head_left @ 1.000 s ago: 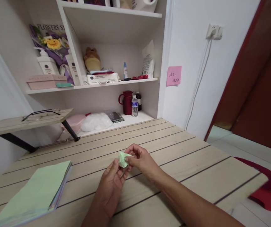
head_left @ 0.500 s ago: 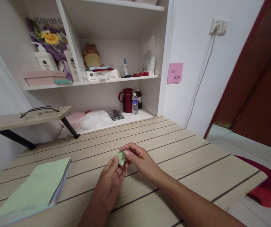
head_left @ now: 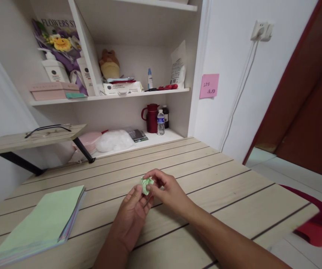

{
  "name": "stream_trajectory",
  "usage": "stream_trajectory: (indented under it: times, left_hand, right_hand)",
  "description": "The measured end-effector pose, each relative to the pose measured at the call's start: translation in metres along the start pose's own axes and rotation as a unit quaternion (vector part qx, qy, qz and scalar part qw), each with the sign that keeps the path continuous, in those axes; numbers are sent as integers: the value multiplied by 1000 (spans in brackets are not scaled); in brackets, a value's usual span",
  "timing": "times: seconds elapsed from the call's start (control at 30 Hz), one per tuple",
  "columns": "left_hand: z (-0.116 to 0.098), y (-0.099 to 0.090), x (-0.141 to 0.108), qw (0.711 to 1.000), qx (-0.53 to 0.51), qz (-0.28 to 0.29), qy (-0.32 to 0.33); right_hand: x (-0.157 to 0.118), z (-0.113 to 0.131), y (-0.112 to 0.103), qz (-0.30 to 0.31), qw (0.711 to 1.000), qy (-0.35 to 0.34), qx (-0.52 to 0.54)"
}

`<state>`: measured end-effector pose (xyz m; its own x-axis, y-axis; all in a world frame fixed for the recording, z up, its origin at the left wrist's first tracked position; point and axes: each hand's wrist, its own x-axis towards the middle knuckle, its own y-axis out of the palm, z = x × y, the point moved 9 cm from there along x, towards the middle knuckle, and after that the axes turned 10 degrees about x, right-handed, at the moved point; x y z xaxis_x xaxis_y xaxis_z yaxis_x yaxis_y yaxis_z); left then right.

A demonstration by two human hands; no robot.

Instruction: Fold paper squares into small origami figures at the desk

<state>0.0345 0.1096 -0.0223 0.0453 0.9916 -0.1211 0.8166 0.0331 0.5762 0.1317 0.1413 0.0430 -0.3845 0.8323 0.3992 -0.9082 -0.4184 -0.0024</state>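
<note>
A small piece of folded light green paper (head_left: 145, 184) is held up over the middle of the table, between both hands. My left hand (head_left: 135, 209) pinches its lower left side between thumb and fingers. From the right, my right hand (head_left: 168, 189) grips it too, with the index finger along the top and the thumb pressed on its front. Creases and small flaps show on the paper; its back is hidden by the fingers.
A stack of coloured paper (head_left: 41, 220), green on top, lies at the left of the slatted table (head_left: 219, 186). Behind it stands a small raised shelf (head_left: 37, 139) with glasses (head_left: 48, 128). A red jug (head_left: 152, 118) and water bottle (head_left: 161, 122) stand in the cabinet. A red stool (head_left: 315, 224) is at the right.
The green paper has turned and opened out a little, showing more folds. My right thumb and index finger have moved farther over it; the left hand stays nearly in place.
</note>
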Motion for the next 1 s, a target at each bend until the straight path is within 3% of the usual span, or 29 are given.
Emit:
stream_trajectory:
  times: [0.37,0.67,0.9,1.0]
  left_hand:
    - [2,-1,-2,1000,8,6,2]
    - [3,-2,-3,1000,6,-2,3]
    - [2,0,-2,1000,-1,4,13]
    - [2,0,0,1000,0,4,14]
  right_hand:
    - [0,16,-11,-28,995,-75,-61]
    - [-1,20,-6,6,993,-96,-70]
    - [-5,30,-2,2,984,-139,-109]
    - [-5,29,-2,-7,987,-126,-102]
